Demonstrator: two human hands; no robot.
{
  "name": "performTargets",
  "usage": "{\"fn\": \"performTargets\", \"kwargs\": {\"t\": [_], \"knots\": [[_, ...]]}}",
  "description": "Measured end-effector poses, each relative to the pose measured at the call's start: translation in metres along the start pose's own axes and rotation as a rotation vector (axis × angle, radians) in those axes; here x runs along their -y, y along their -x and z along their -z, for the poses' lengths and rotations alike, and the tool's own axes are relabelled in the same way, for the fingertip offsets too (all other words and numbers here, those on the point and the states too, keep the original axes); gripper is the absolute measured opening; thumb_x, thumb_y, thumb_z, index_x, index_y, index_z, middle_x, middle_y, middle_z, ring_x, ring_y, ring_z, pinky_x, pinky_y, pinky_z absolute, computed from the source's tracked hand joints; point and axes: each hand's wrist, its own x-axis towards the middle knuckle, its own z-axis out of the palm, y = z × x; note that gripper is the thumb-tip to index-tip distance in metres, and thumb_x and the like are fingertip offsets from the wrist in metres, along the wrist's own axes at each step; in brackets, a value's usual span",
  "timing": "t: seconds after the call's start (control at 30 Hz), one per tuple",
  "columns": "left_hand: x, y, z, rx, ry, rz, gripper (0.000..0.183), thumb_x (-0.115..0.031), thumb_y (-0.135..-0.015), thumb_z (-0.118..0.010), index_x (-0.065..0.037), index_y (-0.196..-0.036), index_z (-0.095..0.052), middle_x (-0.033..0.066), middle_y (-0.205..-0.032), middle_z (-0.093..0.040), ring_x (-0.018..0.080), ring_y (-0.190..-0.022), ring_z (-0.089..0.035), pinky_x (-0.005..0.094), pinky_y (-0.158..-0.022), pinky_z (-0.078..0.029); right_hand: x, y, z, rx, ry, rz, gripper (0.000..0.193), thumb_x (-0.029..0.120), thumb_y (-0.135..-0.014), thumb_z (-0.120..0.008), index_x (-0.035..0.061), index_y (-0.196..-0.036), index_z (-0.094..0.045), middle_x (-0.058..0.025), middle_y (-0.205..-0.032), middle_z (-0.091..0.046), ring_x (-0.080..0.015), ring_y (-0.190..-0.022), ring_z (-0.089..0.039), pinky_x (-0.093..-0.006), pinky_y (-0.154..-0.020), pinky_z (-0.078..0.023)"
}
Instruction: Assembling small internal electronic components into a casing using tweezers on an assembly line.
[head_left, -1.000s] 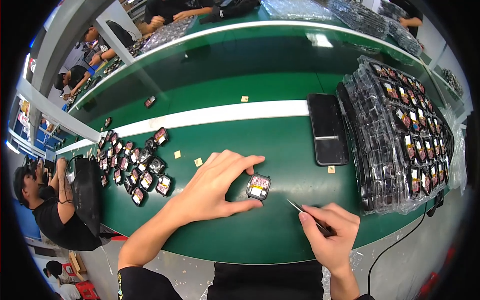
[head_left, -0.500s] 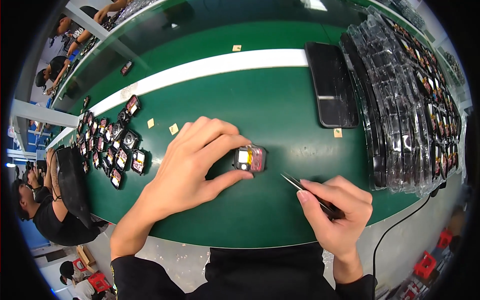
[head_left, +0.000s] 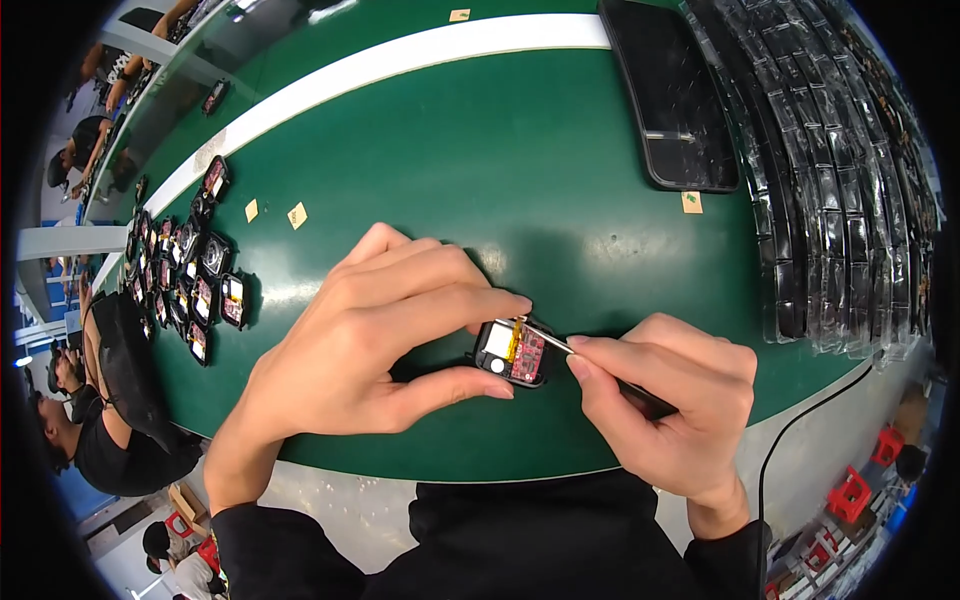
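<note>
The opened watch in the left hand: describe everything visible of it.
The opened watch has a dark, rounded-square case, apparently plastic, turned askew with its inside facing up. Inside sit a white rectangular block at left, a pinkish-red circuit board at right, a yellow strip between them and a white disc lower left. The left hand holds it between finger and thumb above the green table; tweezers reach its upper edge, exact contact unclear.

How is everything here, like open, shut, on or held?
Small case: open, insides showing
Left hand: holding the small case
Right hand: holding the tweezers
Tweezers: at the case, open or shut unclear
Phone: lying flat, screen dark
Other cases: bunched together, several open
Plastic trays: stacked
</note>
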Motion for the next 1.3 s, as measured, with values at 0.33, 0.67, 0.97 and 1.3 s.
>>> {"fn": "performTargets", "kwargs": {"t": [0.33,0.67,0.97,1.3], "knots": [[0.005,-0.001,0.001,0.0,-0.002,-0.035,0.06,-0.035,-0.074,-0.101,-0.006,-0.123,-0.084,0.0056,-0.097,-0.077,0.0222,-0.086,-0.068,0.0369,-0.083,-0.039,0.0,0.0,-0.001,-0.003,0.005,0.01,0.021,-0.01,-0.079,-0.085,-0.0024,-0.099,-0.083,-0.0043,-0.072,-0.067,-0.0129,-0.05,-0.056,-0.0284,-0.044,-0.04],[0.002,-0.004,0.002,-0.003,-0.028,-0.014,0.057,-0.037,-0.074,-0.101,-0.004,-0.116,-0.082,0.0061,-0.096,-0.079,0.021,-0.083,-0.071,0.0346,-0.079,-0.042,-0.003,0.003,-0.007,-0.099,0.084,0.169,0.028,-0.01,-0.074,-0.088,-0.0047,-0.101,-0.083,-0.0034,-0.073,-0.06,-0.0156,-0.053,-0.058,-0.0305,-0.048,-0.046],[0.015,-0.004,0.009,0.043,0.001,-0.073,0.059,-0.04,-0.074,-0.101,-0.005,-0.117,-0.084,0.0052,-0.098,-0.081,0.0192,-0.083,-0.07,0.0336,-0.077,-0.04,-0.003,0.001,-0.009,-0.074,0.075,0.172,0.026,-0.011,-0.075,-0.089,-0.0054,-0.1,-0.083,-0.0042,-0.074,-0.061,-0.0158,-0.055,-0.061,-0.0318,-0.048,-0.046],[0.021,-0.006,0.014,0.11,0.05,-0.104,0.06,-0.049,-0.079,-0.097,-0.005,-0.118,-0.085,0.0044,-0.103,-0.084,0.0181,-0.087,-0.071,0.0327,-0.076,-0.038,-0.002,0.0,-0.002,0.004,-0.019,0.051,0.019,-0.011,-0.08,-0.086,-0.0039,-0.097,-0.083,-0.0047,-0.07,-0.062,-0.0145,-0.05,-0.055,-0.0302,-0.045,-0.039]]}}
